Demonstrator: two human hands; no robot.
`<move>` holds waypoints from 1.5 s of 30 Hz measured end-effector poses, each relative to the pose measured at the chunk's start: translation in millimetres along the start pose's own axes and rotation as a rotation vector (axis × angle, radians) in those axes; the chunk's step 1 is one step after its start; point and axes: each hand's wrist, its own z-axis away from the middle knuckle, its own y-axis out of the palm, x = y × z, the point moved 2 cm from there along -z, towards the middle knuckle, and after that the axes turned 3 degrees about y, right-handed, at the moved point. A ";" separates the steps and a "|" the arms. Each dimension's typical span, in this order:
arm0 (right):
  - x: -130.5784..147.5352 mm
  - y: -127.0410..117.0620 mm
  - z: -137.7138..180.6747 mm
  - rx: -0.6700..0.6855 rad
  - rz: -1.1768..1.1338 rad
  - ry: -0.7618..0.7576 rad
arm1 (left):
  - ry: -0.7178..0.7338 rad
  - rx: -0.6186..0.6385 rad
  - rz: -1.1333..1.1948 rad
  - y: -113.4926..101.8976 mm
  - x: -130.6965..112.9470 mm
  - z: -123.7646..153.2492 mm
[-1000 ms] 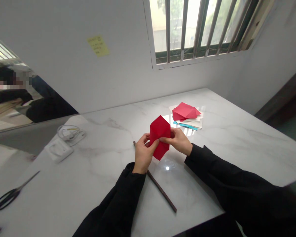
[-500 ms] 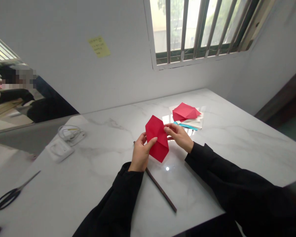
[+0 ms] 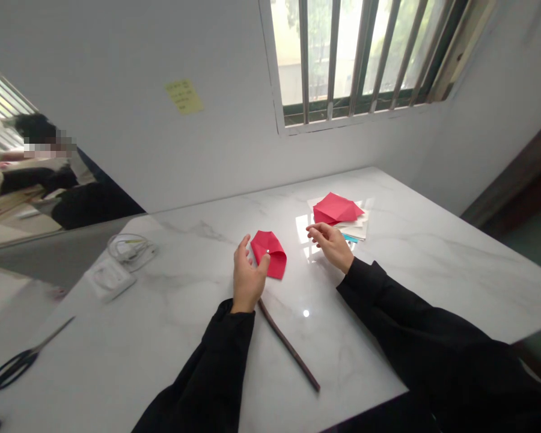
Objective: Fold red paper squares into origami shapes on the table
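A folded red paper (image 3: 277,264) with a raised flap lies at the middle of the table. Beside it, my left hand (image 3: 247,276) is open, fingers spread, with the thumb overlapping the paper's near edge; I cannot tell whether it touches. My right hand (image 3: 329,243) hovers to the right, fingers loosely bent and apart, holding nothing visible. Just behind that hand is a pile of red paper sheets (image 3: 337,207) on cream sheets (image 3: 358,230), with a bit of blue paper (image 3: 350,238) showing. A thin dark brown stick (image 3: 291,349) runs toward the front edge from under my left hand.
Scissors (image 3: 18,365) with black handles lie at the left. A white box (image 3: 109,279) and a coiled white cable (image 3: 133,249) are farther back. The marbled table (image 3: 198,361) meets a wall with a yellow note (image 3: 184,96). Another person (image 3: 36,156) sits at far left.
The red paper has left the grip of both hands, dropping lower and leftward. My left hand has opened and shifted slightly left; the right hand has drawn away from the paper.
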 end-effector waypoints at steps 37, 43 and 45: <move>-69.7 -152.9 -65.8 -0.332 0.784 -0.150 | 0.044 0.107 -0.632 -25.7 -4.9 -11.2; -65.3 -151.7 -65.9 -0.339 0.774 -0.174 | 0.105 0.192 -0.724 -19.3 3.9 -8.6; -64.3 -151.7 -66.0 -0.346 0.775 -0.190 | 0.117 0.192 -0.729 -18.6 5.3 -8.8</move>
